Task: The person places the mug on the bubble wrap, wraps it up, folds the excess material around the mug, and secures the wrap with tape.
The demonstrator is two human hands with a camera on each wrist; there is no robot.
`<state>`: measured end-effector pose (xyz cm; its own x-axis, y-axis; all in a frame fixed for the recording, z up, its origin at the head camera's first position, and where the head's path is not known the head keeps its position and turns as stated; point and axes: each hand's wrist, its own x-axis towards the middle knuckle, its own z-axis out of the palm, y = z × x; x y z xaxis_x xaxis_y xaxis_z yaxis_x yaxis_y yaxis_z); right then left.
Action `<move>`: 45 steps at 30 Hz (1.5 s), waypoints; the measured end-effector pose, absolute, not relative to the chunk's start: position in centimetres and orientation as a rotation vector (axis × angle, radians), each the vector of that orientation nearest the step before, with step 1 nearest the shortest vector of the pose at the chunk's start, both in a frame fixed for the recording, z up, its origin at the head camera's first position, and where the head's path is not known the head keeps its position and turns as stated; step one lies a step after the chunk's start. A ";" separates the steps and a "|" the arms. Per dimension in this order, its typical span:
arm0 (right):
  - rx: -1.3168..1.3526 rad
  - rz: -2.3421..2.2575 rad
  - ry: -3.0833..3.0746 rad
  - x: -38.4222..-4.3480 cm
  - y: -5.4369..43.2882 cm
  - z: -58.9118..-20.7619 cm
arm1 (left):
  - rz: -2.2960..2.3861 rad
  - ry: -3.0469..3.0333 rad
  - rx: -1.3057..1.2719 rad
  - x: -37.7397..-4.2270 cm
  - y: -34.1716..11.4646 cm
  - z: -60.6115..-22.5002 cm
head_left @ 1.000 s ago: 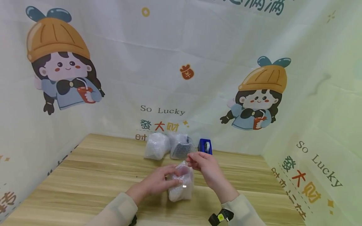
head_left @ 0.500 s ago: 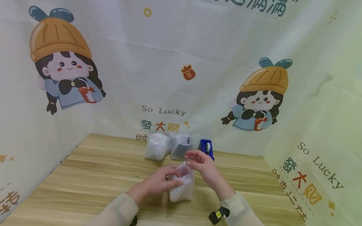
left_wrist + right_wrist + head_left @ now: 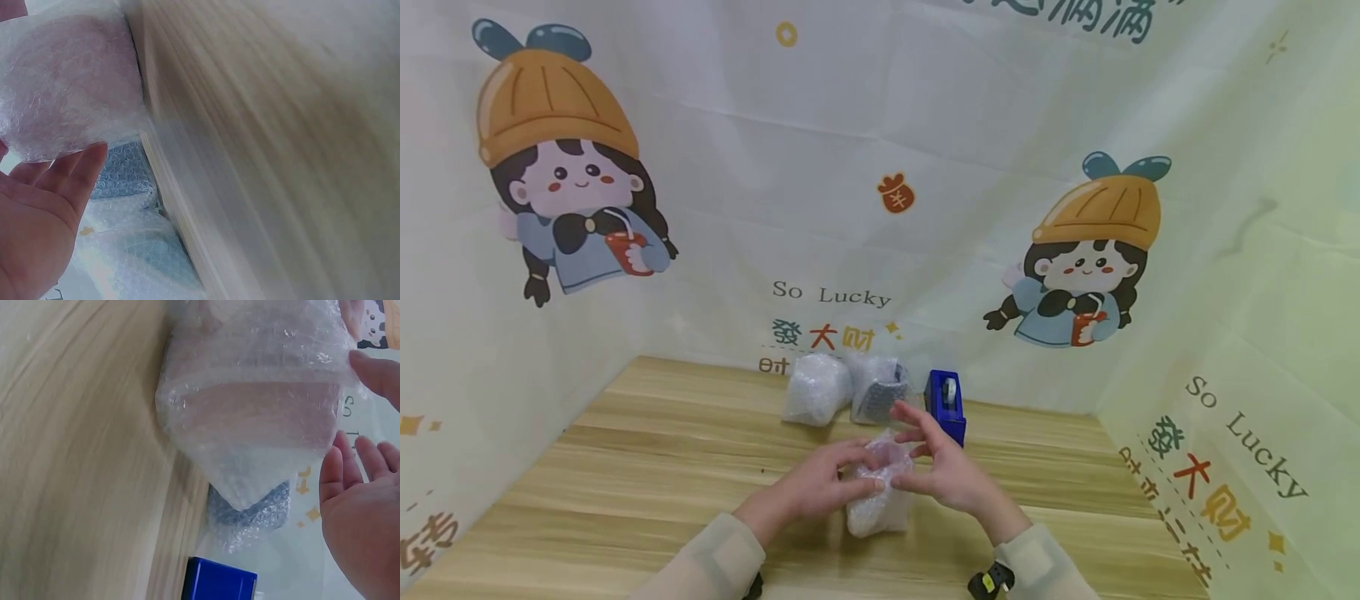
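Observation:
A bubble-wrapped package (image 3: 871, 512) stands on the wooden table in front of me, with something pinkish showing through the wrap in the right wrist view. My left hand (image 3: 812, 483) grips its upper left side between thumb and fingers. On the other side my right hand (image 3: 955, 479) has its fingers spread and loosely bent, the thumb tip at the wrap's upper right edge. The right wrist view shows a loose pointed flap of bubble wrap (image 3: 240, 481) on the package, and the right fingertips (image 3: 340, 447) beside it.
Two more bubble-wrapped bundles, a whitish one (image 3: 816, 390) and one with something dark inside (image 3: 880, 398), stand at the table's back edge. Right of them is a blue tape dispenser (image 3: 946, 407). A printed cloth (image 3: 737, 200) hangs behind the table.
My right hand has moved down from above the package to its right side, its pinched fingers spreading apart. The left hand keeps its grip in the same place.

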<state>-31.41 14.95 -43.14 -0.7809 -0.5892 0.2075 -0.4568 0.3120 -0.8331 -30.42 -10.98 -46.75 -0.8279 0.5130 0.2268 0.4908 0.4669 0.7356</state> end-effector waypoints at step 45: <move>-0.179 -1.419 2.437 -31.6 13.1 -41.1 | 1.304 2.717 0.984 -30.3 -10.8 -46.8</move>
